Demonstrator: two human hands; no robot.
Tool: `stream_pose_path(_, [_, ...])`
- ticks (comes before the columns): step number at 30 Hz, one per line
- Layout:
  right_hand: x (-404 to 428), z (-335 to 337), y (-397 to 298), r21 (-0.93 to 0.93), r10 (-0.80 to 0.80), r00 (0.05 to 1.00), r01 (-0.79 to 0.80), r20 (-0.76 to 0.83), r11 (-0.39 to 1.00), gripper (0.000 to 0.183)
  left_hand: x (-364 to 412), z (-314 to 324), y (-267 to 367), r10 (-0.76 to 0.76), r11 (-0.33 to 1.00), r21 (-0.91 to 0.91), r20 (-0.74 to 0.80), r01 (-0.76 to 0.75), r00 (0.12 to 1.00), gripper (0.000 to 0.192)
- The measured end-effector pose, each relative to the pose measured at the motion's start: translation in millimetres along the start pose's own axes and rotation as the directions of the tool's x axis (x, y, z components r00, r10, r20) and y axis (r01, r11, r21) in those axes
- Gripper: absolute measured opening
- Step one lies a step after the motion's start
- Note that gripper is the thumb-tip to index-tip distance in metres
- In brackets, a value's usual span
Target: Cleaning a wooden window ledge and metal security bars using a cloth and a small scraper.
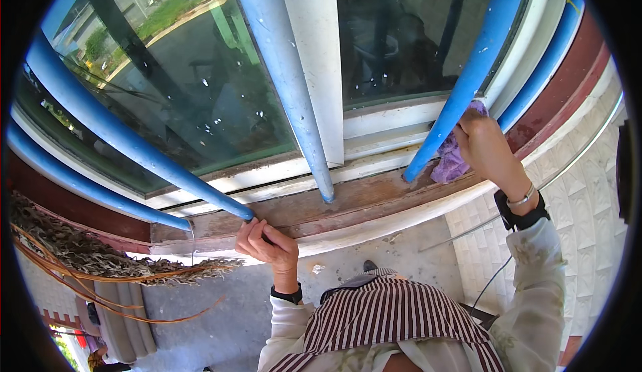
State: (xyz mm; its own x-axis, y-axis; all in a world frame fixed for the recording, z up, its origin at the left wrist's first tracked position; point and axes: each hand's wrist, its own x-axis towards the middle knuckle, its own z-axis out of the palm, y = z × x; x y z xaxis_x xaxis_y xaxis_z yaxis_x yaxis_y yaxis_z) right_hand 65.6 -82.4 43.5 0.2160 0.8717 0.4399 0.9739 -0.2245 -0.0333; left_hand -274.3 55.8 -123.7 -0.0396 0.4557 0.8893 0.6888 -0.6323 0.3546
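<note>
My right hand point(484, 143) grips a purple cloth point(450, 164), pressed behind a blue metal bar at the lower right corner of the window frame point(393, 117). The cloth also lies against the reddish-brown sill point(368, 194). Further left, my left hand point(268, 244) rests on the outer edge of the sill, its curled fingers at the foot of another blue bar point(150, 158); whether they close round something is hidden. Between my hands a third blue bar point(296, 71) meets the sill. Behind the bars stand glass panes point(220, 101) with white specks.
Dried plant matter point(75, 241) and orange-brown strands point(145, 317) hang at the left, beside a thin wire on the sill. A grey sofa point(120, 322) stands lower left. A white textured wall point(572, 211) and a thin cable or pipe point(582, 156) are at the right.
</note>
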Motion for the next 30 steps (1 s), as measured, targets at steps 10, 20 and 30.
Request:
stream_pose_path(10, [12.2,-7.5,-21.7,0.584,0.246,0.948,-0.317,0.200,0.748,0.013,1.2,2.7,-2.0,0.012,1.000,-0.003,-0.022,-0.012,1.000,0.011])
stream_pose_path(20, [20.0,31.2,-9.2,0.884,0.155,0.953,-0.301,0.262,0.358,0.017,1.4,2.3,0.6,0.000,1.000,-0.027,-0.003,0.000,1.000,0.011])
stream_pose_path(30, [39.1,44.1,-26.6,0.963,-0.173,0.972,-0.116,0.162,0.245,0.018,6.8,2.3,6.4,0.005,1.000,0.010,-0.051,-0.004,0.999,0.011])
